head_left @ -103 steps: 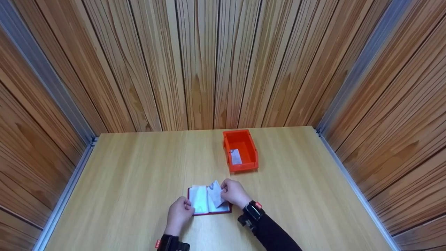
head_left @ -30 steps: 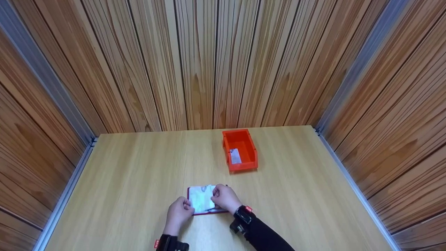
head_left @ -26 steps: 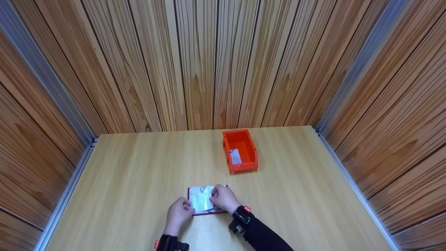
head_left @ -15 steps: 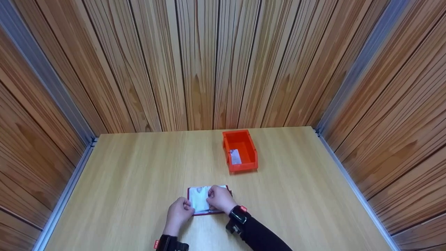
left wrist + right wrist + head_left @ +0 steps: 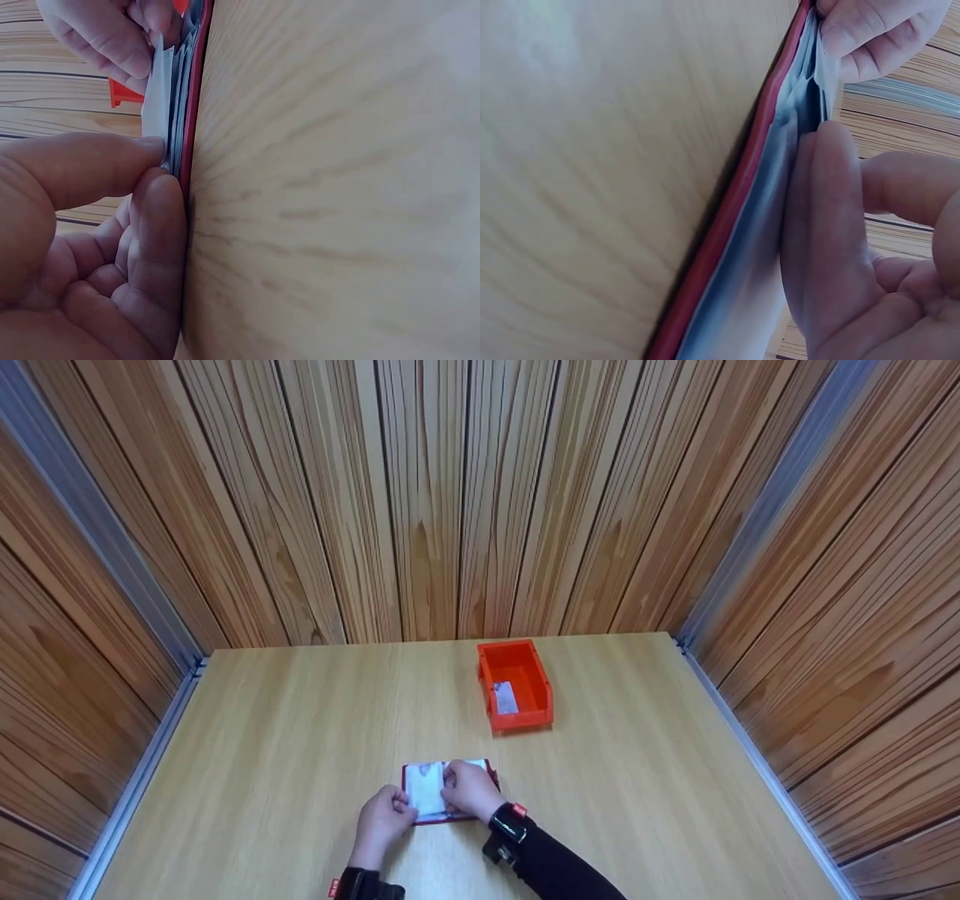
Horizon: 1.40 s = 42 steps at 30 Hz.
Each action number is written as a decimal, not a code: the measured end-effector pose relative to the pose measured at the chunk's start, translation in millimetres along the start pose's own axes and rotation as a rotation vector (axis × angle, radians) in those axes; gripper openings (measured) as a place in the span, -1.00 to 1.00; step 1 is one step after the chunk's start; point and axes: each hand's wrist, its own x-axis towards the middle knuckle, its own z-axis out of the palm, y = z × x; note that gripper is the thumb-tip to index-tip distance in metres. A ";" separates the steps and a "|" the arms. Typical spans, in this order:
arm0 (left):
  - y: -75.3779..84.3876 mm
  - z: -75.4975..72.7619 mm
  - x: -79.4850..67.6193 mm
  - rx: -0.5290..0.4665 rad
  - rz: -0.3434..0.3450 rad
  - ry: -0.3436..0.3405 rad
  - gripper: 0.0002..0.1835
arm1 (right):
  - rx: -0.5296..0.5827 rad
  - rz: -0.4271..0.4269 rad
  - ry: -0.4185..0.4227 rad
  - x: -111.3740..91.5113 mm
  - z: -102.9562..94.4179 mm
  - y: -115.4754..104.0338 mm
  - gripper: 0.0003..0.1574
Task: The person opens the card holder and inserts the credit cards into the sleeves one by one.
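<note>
A red-covered card holder (image 5: 474,765) lies spread open on the table, its pale sleeve pages visible edge-on in the left wrist view. A thin white card (image 5: 426,791) with a small grey picture lies over its left page, largely lined up with it. My left hand (image 5: 384,817) pinches the page's outer edge near the lower left corner, thumb on top. My right hand (image 5: 472,789) pinches the card's inner edge near the holder's fold and covers much of the right page. The sleeve (image 5: 810,97) gapes by the right fingertips; how deep the card sits inside is hidden.
Behind the holder, slightly right, stands an orange-red open bin (image 5: 534,721) with another printed card (image 5: 505,697) inside. The wooden table (image 5: 300,720) is enclosed by wood-plank walls at the back and both sides.
My right hand has moved left from the holder's right half to its fold. The card, raised and angled earlier, now lies flat over the left page. My left hand holds its place.
</note>
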 end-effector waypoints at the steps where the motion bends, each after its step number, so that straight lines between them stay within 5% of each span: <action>1: -0.1 0.3 0.0 0.000 0.001 0.002 -0.79 | -0.006 -0.009 0.004 -0.5 0.1 0.3 -0.79; 16: 1.7 1.4 -0.3 -0.025 -0.019 0.005 -0.80 | -0.170 -0.041 -0.002 -1.8 2.7 -1.8 -0.68; 24: 8.9 -0.3 -0.7 0.024 -0.054 0.000 -0.79 | -0.117 -0.027 -0.013 -2.0 1.1 -1.0 -0.66; 36: 15.6 -4.6 0.7 0.110 -0.002 0.042 -0.81 | -0.128 -0.021 -0.005 -3.5 0.7 -1.9 -0.65; 42: 20.6 -0.9 2.3 0.140 0.092 0.083 -0.83 | -0.086 0.021 -0.021 -2.4 -0.5 -3.4 -0.65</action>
